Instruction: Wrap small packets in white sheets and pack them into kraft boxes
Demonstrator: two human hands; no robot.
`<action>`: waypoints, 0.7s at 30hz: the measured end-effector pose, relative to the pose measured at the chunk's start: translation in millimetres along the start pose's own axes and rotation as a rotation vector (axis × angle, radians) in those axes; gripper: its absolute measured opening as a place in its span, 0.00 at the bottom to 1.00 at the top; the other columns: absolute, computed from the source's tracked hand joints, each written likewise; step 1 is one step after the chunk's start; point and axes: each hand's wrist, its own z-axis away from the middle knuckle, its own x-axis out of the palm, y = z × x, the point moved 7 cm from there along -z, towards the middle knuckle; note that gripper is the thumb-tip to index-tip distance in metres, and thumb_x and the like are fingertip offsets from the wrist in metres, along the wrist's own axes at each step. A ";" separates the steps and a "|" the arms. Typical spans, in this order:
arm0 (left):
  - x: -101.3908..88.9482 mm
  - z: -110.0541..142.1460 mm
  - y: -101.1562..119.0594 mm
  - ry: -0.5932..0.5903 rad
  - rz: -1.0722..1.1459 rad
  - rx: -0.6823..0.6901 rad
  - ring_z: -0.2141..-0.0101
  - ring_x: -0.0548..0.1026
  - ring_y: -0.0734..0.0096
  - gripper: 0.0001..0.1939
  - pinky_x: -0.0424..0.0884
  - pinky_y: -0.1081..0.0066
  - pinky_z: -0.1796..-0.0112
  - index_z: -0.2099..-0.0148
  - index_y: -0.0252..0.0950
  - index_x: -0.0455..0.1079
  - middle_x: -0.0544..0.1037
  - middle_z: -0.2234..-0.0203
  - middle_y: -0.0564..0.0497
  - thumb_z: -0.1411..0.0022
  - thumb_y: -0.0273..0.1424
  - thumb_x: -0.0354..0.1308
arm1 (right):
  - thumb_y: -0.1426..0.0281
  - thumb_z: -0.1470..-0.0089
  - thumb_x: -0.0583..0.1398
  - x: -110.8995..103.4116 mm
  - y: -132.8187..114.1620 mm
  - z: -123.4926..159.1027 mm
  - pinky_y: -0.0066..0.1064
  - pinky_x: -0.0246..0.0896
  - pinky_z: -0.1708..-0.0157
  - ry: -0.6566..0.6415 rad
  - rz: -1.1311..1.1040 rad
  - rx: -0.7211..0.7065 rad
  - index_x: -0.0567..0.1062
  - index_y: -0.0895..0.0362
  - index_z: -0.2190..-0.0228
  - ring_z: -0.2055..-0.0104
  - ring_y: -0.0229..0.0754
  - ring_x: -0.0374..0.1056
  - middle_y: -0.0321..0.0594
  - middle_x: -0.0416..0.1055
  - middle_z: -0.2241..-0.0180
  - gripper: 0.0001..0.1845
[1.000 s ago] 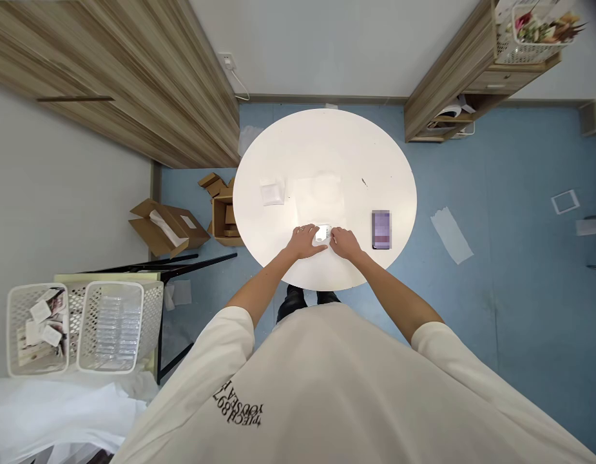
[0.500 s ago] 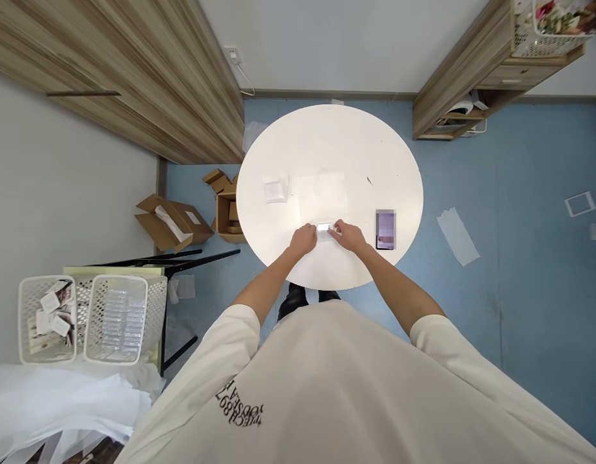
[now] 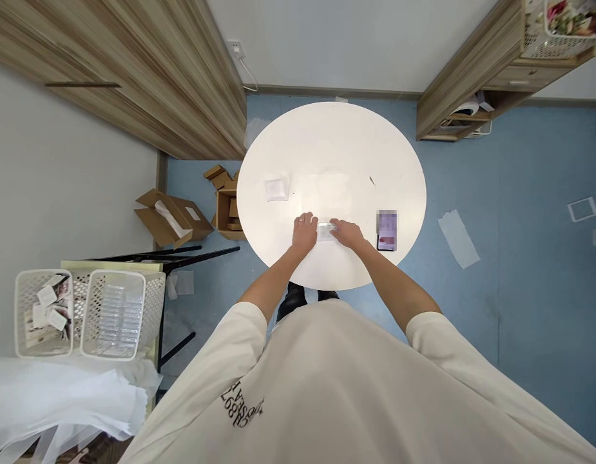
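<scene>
Both my hands rest near the front edge of a round white table (image 3: 326, 135). Between them lies a small clear-white packet (image 3: 324, 230). My left hand (image 3: 305, 233), with a ring on one finger, has its fingers curled against the packet's left side. My right hand (image 3: 346, 233) pinches the packet's right end. A faint sheet of clear film (image 3: 326, 190) lies flat just beyond the hands. A small white square pouch (image 3: 276, 187) sits to the left of it.
A phone (image 3: 387, 230) lies on the table to my right. Open cardboard boxes (image 3: 174, 218) stand on the blue floor at left. Two white mesh baskets (image 3: 80, 312) sit on a side stand. A wooden shelf unit (image 3: 476, 77) stands at the back right.
My hands stayed on the small packet and shifted slightly on it; my left fingers now lie more over its left end. The view drifted a little.
</scene>
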 end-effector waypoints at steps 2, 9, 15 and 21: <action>2.4 9.4 16.2 -0.002 -0.001 0.148 0.34 0.62 0.48 0.24 0.54 0.47 0.35 0.36 0.38 0.64 0.66 0.35 0.38 0.31 0.23 0.45 | 0.60 0.31 0.53 -1.2 -0.8 0.2 0.38 0.65 0.58 0.005 -0.001 -0.005 0.66 0.49 0.37 0.55 0.52 0.75 0.45 0.78 0.51 0.24; 27.9 20.8 25.3 -0.073 -0.013 0.205 0.32 0.59 0.48 0.30 0.55 0.48 0.35 0.30 0.36 0.57 0.59 0.30 0.37 0.33 0.26 0.48 | 0.61 0.31 0.53 -3.8 -4.8 1.3 0.40 0.64 0.56 -0.013 -0.011 -0.024 0.66 0.51 0.37 0.54 0.53 0.72 0.48 0.76 0.51 0.24; 26.2 18.0 22.4 -0.068 -0.035 0.206 0.30 0.57 0.50 0.33 0.50 0.48 0.33 0.28 0.39 0.54 0.62 0.32 0.38 0.34 0.23 0.48 | 0.71 0.33 0.50 -16.8 -29.4 26.4 0.52 0.48 0.38 0.228 0.112 -0.127 0.69 0.55 0.39 0.38 0.60 0.58 0.54 0.67 0.41 0.24; 24.3 12.4 21.6 0.001 -0.043 0.271 0.33 0.62 0.52 0.25 0.53 0.52 0.34 0.36 0.34 0.61 0.66 0.36 0.35 0.33 0.22 0.47 | 0.75 0.34 0.48 11.2 -36.3 39.1 0.48 0.54 0.41 0.138 0.103 -0.252 0.71 0.57 0.42 0.41 0.58 0.59 0.53 0.66 0.40 0.23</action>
